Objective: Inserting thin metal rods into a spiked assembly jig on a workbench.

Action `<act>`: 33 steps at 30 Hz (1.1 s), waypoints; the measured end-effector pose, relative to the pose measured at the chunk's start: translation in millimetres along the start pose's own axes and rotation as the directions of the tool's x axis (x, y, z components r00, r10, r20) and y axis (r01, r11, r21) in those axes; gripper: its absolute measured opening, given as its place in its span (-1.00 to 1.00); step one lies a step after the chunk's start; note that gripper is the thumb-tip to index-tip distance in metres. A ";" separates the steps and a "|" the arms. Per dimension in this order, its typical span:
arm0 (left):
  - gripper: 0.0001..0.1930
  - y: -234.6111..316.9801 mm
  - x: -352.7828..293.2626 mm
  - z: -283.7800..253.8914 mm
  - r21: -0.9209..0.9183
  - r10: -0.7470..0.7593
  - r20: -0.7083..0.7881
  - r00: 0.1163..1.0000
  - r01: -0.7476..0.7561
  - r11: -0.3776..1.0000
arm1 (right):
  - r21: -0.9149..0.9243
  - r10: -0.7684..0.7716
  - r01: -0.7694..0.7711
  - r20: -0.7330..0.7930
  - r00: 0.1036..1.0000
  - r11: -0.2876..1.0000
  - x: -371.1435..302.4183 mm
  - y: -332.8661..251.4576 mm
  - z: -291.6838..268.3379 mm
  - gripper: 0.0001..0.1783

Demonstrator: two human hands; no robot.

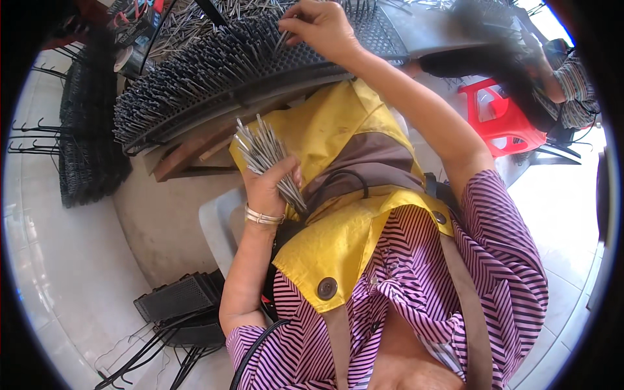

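My left hand (265, 190) is closed round a bundle of thin metal rods (261, 151), held upright and slightly tilted above my lap. Farther off, my right hand (322, 31) pinches a thin metal rod (283, 40) between thumb and fingertips, over a black perforated rack (312, 63). Dense rows of similar upright rods (188, 81) fill the left and middle of this rack, while bare holes show toward its right end. Whether the pinched rod's lower end sits in a hole, I cannot tell.
Loose rods (195, 21) lie heaped behind the rack. More dark racks with hooked wires (91, 130) stand at the left, and black perforated trays (179, 302) sit at the lower left. At the right are a red plastic stool (504, 120) and another person's striped sleeve (577, 91).
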State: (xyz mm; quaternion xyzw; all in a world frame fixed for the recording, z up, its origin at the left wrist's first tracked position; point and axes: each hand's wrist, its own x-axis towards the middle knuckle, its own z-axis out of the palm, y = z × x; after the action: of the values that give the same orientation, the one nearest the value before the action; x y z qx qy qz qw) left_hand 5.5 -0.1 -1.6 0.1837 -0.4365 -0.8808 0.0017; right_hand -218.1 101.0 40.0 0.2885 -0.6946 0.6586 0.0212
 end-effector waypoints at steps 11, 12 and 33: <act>-0.77 2.4 0.5 1.8 -0.038 -0.019 -0.011 1.000 0.019 0.999 | -0.373 -0.370 0.416 0.190 0.909 0.830 27.5 -7.4 14.1 -0.87; -0.76 2.8 0.8 0.2 -0.043 -0.025 -0.016 1.000 0.024 0.999 | -0.572 -0.300 0.371 0.219 0.929 0.731 23.8 -18.0 20.9 -0.87; -0.73 2.1 -0.8 0.9 -0.050 -0.048 0.030 0.998 0.049 0.998 | -0.562 -0.184 0.371 0.361 0.914 0.739 11.2 4.1 19.6 -0.87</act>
State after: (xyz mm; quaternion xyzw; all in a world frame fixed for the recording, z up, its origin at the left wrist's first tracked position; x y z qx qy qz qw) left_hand 5.6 -0.7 0.7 0.1813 -0.4094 -0.8939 -0.0215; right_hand -222.3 78.4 38.3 0.4574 -0.8159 0.3345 0.1147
